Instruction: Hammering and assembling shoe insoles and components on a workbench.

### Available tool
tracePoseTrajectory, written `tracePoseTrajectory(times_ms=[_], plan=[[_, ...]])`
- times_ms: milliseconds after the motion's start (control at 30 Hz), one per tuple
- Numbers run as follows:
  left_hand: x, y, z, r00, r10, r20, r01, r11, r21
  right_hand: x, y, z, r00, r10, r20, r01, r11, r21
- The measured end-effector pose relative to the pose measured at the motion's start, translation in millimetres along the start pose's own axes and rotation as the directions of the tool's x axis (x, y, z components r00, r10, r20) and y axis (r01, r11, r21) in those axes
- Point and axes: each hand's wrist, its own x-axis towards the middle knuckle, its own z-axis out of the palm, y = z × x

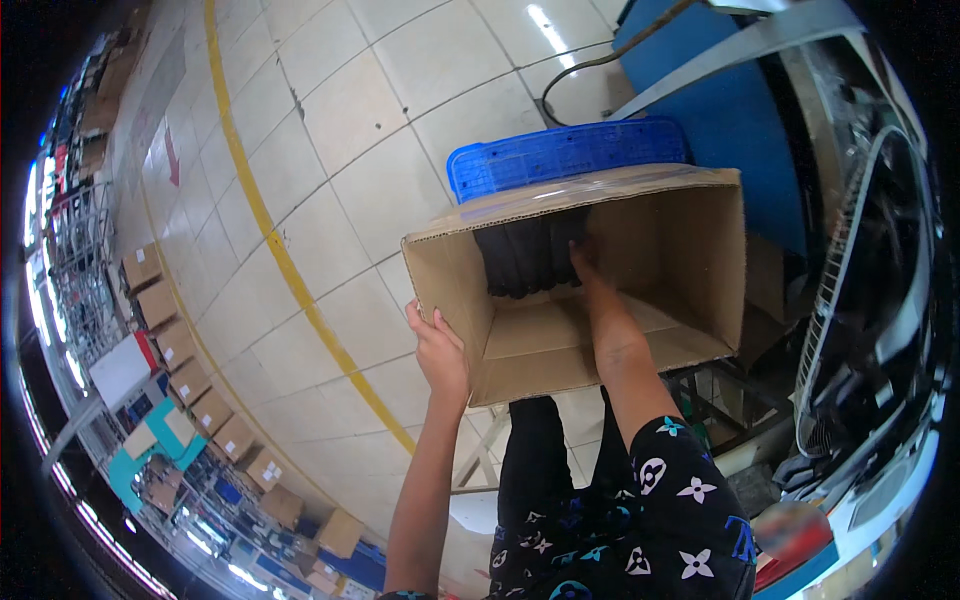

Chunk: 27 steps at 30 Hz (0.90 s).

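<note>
An open cardboard box (pixel 690 235) lies tilted in front of me, its mouth toward me. My left hand (pixel 440 348) is closed on the box's left edge, with the fingers on its outer side. Deep in the box, against the left and back, sits a row of dark, soft-looking folded bundles (pixel 525 258). Reaching inside, my right hand (pixel 590 262) is closed at the right end of that row. Its thumb shows against the dark material, while shadow hides most of the other fingers. The right part of the box's inside shows bare cardboard.
A blue plastic crate (pixel 570 155) stands just behind the box. To the right are a blue panel (pixel 725 110), a curved wire guard (pixel 830 300) and a cable (pixel 620 52). A yellow line (pixel 290 270) crosses the tiled floor. Several small cartons (pixel 190 380) line the far left.
</note>
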Motion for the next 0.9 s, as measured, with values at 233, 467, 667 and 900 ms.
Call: tracePoseTrajectory(times_ms=[233,467,667,900], plan=[[-1,-15,8,0.994,0.095,-0.060,-0.099,0.993,-0.064,-81,-103,-115,0.931,-0.058,0.361,0.131,0.975,-0.181],[6,-8,4,0.984,0.160,0.077,-0.156,0.986,-0.051,-324,-114,-356,0.773,-0.634,-0.024,0.609,0.732,0.304],[-17,13,3,0.981,0.160,0.112,-0.195,0.843,0.502,-462,45,-522,0.544,0.131,-0.829,0.297,0.894,0.336],[-155,232,-52,0.072,0.826,0.559,-0.528,0.507,-0.681,-439,137,-611,0.181,0.191,-0.965,0.025,0.980,0.199]])
